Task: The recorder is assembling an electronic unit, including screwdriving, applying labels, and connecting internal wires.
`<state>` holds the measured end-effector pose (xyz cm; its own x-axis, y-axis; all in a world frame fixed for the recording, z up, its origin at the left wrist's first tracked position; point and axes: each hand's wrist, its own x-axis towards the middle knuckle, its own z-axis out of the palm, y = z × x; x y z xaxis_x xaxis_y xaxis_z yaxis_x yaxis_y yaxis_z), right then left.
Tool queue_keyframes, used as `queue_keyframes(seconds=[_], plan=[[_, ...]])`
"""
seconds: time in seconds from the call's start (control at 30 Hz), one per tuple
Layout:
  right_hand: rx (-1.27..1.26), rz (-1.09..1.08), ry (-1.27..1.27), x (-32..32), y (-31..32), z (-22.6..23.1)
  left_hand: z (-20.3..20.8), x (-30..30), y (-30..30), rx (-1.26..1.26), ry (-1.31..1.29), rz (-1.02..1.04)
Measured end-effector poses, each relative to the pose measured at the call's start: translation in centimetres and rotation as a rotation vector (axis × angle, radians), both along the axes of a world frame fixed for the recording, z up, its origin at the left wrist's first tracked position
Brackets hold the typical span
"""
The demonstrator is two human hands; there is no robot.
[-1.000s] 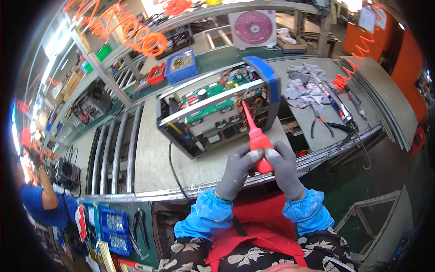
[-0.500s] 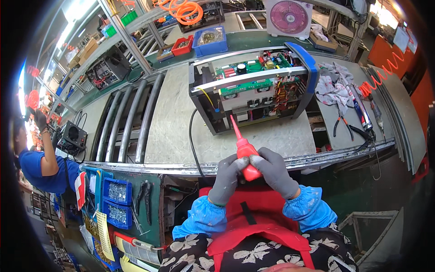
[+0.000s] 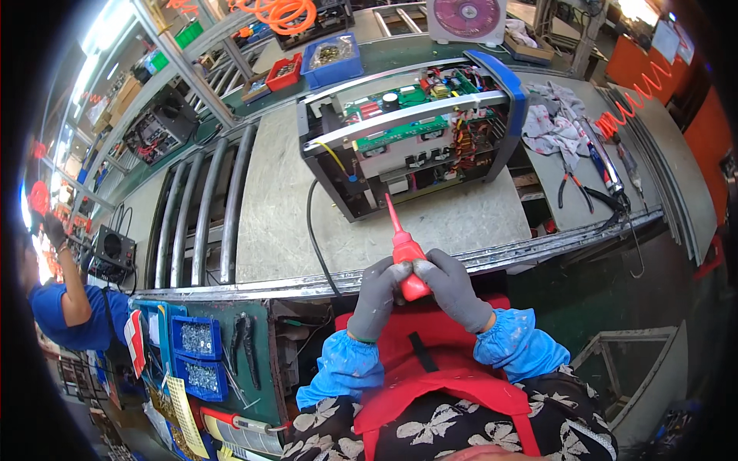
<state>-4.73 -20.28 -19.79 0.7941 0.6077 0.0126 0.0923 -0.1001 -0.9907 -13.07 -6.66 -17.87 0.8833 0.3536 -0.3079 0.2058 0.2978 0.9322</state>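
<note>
Fingers (image 3: 400,270) gripping red bottle (image 3: 405,253), grey workbench (image 3: 284,223), crowded workshop

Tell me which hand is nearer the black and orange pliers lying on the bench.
Right. The right hand grips the red squeeze bottle on the side toward the pliers; the left hand holds it on the far side.

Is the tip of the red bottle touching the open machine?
No, the red bottle tip ends short of the open machine, above the table.

Glossy red plastic bottle (image 3: 407,257); matt grey worktop (image 3: 284,207).
</note>
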Motion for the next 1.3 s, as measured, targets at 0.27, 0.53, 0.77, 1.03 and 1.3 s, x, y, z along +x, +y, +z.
queue_keyframes(seconds=[0.27, 0.53, 0.77, 1.03, 1.3], plan=[[-0.003, -0.175, 0.033, 1.2, -2.4, -1.8, -1.1, 3.4, -1.5, 0.049, 0.041, -0.159], [-0.028, -0.249, -0.042, 5.5, -4.0, -2.6, -3.0, 8.3, -3.5, -0.016, 0.078, -0.142], [-0.047, -0.246, 0.071, 6.7, -4.4, -2.5, -3.0, 9.2, -4.1, -0.003, 0.074, -0.124], [0.002, -0.264, 0.108, 7.2, -4.5, -2.6, -3.4, 9.8, -4.2, -0.004, 0.09, -0.134], [-0.045, -0.266, 0.096, 8.0, -4.8, -2.9, -3.4, 10.4, -4.7, 0.001, 0.086, -0.116]])
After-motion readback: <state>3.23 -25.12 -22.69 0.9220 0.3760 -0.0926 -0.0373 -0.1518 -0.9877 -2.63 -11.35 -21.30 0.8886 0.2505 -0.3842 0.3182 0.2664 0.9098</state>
